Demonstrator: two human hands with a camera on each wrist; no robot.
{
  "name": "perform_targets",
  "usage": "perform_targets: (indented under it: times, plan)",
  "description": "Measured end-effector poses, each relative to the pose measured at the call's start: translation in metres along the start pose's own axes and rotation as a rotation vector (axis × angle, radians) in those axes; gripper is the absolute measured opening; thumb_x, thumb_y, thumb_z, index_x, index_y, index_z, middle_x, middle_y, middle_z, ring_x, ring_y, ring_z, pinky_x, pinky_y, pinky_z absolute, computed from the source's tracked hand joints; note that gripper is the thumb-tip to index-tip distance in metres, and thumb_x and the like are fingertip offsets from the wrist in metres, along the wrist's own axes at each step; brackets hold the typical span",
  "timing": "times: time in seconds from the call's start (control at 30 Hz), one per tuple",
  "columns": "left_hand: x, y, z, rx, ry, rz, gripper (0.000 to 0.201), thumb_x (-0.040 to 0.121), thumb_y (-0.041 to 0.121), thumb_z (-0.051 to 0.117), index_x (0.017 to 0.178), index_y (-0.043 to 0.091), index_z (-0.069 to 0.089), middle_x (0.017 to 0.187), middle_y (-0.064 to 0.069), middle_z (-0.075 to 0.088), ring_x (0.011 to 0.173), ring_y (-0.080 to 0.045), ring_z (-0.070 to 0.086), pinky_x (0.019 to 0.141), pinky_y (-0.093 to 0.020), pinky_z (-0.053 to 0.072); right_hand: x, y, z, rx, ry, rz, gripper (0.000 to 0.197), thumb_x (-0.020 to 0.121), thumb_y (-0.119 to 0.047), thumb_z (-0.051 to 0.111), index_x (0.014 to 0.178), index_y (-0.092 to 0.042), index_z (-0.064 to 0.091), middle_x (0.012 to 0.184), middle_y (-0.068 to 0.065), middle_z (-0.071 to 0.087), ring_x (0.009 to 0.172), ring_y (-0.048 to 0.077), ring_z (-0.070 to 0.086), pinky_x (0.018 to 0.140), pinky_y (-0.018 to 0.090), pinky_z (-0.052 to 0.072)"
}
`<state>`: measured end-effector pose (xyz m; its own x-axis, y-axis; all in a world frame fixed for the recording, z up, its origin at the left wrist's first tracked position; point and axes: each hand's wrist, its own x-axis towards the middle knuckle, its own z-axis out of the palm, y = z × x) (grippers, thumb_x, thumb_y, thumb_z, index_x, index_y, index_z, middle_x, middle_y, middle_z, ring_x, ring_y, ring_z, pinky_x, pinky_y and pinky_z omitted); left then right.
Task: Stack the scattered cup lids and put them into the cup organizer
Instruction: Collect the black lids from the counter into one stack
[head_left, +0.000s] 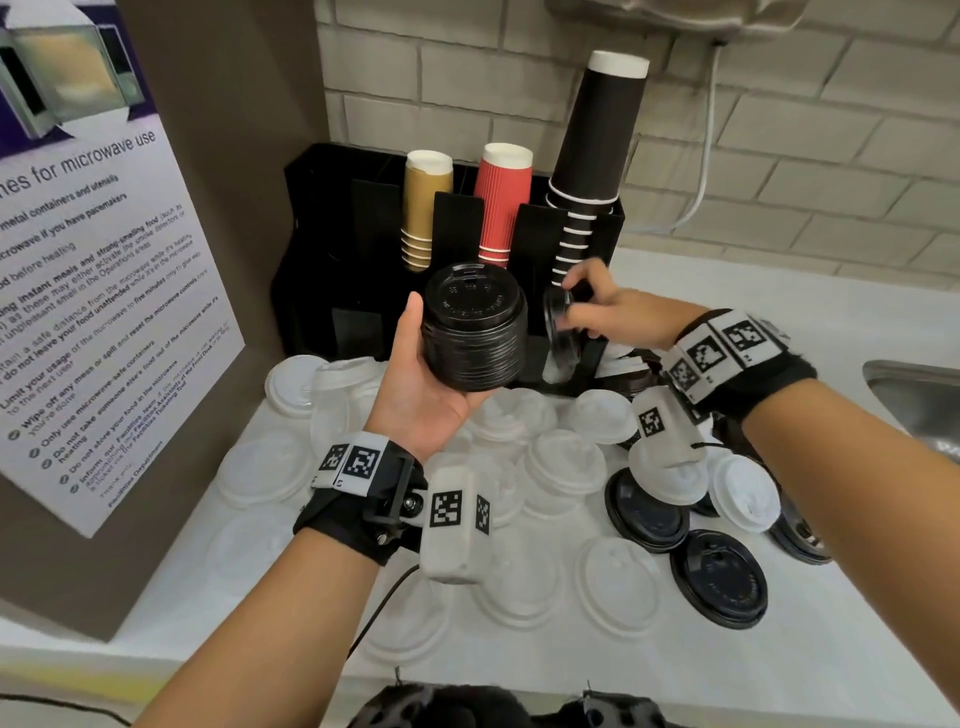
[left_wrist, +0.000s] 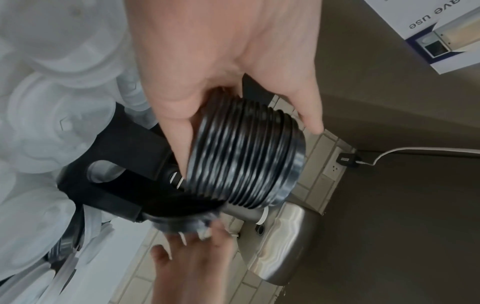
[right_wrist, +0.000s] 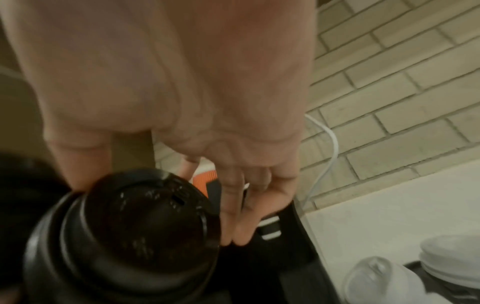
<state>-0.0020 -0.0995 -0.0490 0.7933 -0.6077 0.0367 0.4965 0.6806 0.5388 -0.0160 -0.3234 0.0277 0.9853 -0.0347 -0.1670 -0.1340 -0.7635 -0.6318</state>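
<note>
My left hand (head_left: 405, 364) grips a tall stack of black lids (head_left: 472, 327), held up in front of the black cup organizer (head_left: 322, 234). In the left wrist view the thumb and fingers of the left hand (left_wrist: 228, 82) wrap round the ribbed stack of black lids (left_wrist: 246, 152). Just to the right, my right hand (head_left: 592, 306) pinches a single black lid (head_left: 560, 327) on edge beside the stack. The right wrist view shows this black lid (right_wrist: 124, 226) between thumb and fingers (right_wrist: 233, 216). Several white lids (head_left: 561, 462) and a few black lids (head_left: 719, 577) lie scattered on the counter.
The organizer holds upside-down stacks of tan cups (head_left: 423, 208), red cups (head_left: 501, 202) and black cups (head_left: 592, 156). A microwave notice board (head_left: 104, 260) stands at the left. A steel sink (head_left: 914, 395) is at the right. A white cable (head_left: 701, 182) hangs on the tiled wall.
</note>
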Motion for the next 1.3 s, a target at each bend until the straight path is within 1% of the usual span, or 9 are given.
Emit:
perform_targets:
  times: [0.13,0.27,0.5,0.6,0.83,0.97,1.1,1.2,1.3]
  plan:
    - [0.0,0.0,0.003,0.094,-0.001,-0.002,0.067,0.083,0.049,0.058,0.138,0.012,0.05,0.138,-0.015,0.056,0.127,-0.029,0.055,0.099,-0.045,0.05,-0.018,-0.015,-0.012,0.253,0.118,-0.124,0.024,0.092,-0.037,0.051,0.112,-0.042,0.04,0.092,-0.006,0.056,0.086,0.013,0.058,0.074,0.027,0.048]
    - [0.002,-0.004,0.006,0.083,0.024,-0.014,0.079,0.082,0.041,0.065,0.148,0.012,0.035,0.143,-0.017,0.051,0.127,-0.031,0.055,0.088,-0.043,0.055,-0.037,-0.031,-0.012,0.257,0.135,-0.325,0.038,0.085,-0.029,0.063,0.114,-0.046,0.044,0.092,-0.004,0.055,0.083,0.007,0.058,0.076,0.024,0.051]
    - [0.006,-0.016,0.011,0.168,0.004,-0.057,0.076,0.075,0.039,0.072,0.142,0.016,0.043,0.135,-0.012,0.059,0.122,-0.028,0.059,0.084,-0.042,0.056,-0.047,-0.042,-0.005,0.085,0.185,-0.429,0.042,0.083,-0.014,0.073,0.118,-0.026,0.052,0.088,-0.02,0.055,0.078,-0.011,0.053,0.078,0.007,0.044]
    - [0.007,-0.019,0.012,0.194,-0.017,-0.078,0.064,0.068,0.026,0.078,0.128,0.026,0.054,0.121,-0.004,0.069,0.113,-0.025,0.066,0.078,-0.041,0.058,-0.047,-0.044,-0.008,0.02,0.189,-0.404,0.035,0.084,-0.021,0.071,0.116,-0.028,0.057,0.091,-0.018,0.057,0.083,-0.007,0.054,0.083,0.015,0.046]
    - [0.006,-0.021,0.018,0.276,-0.065,-0.095,0.073,0.066,0.019,0.078,0.133,0.027,0.051,0.123,-0.004,0.067,0.11,-0.025,0.067,0.077,-0.041,0.059,-0.046,-0.047,-0.013,-0.046,0.135,-0.375,0.03,0.084,-0.023,0.07,0.112,-0.032,0.064,0.105,-0.004,0.064,0.097,0.007,0.059,0.086,0.018,0.046]
    - [0.006,-0.02,0.02,0.271,-0.065,-0.096,0.065,0.066,0.021,0.078,0.126,0.027,0.055,0.118,-0.004,0.07,0.109,-0.024,0.067,0.078,-0.041,0.059,-0.047,-0.046,-0.014,-0.051,0.131,-0.395,0.033,0.082,-0.022,0.072,0.112,-0.032,0.064,0.107,-0.005,0.062,0.091,0.0,0.056,0.071,0.005,0.043]
    - [0.006,-0.021,0.021,0.257,-0.062,-0.098,0.056,0.071,0.021,0.076,0.123,0.027,0.057,0.115,-0.002,0.072,0.108,-0.023,0.068,0.078,-0.04,0.059,-0.049,-0.043,-0.013,-0.042,0.151,-0.413,0.036,0.081,-0.024,0.075,0.114,-0.029,0.062,0.105,-0.012,0.059,0.089,-0.007,0.052,0.07,0.002,0.041]
    - [0.006,-0.022,0.02,0.25,-0.054,-0.099,0.048,0.08,0.022,0.067,0.126,0.027,0.055,0.116,-0.002,0.071,0.11,-0.023,0.067,0.079,-0.04,0.058,-0.057,-0.042,-0.017,-0.033,0.097,-0.424,0.053,0.075,-0.033,0.077,0.122,-0.035,0.053,0.11,-0.022,0.049,0.102,-0.012,0.048,0.076,0.0,0.04]
    - [0.006,-0.022,0.018,0.231,-0.062,-0.084,0.048,0.081,0.026,0.065,0.128,0.026,0.053,0.121,-0.004,0.069,0.113,-0.023,0.065,0.079,-0.039,0.058,-0.064,-0.034,-0.02,-0.084,0.074,-0.375,0.073,0.067,-0.037,0.081,0.127,-0.035,0.039,0.116,-0.016,0.044,0.107,-0.002,0.047,0.074,0.002,0.041]
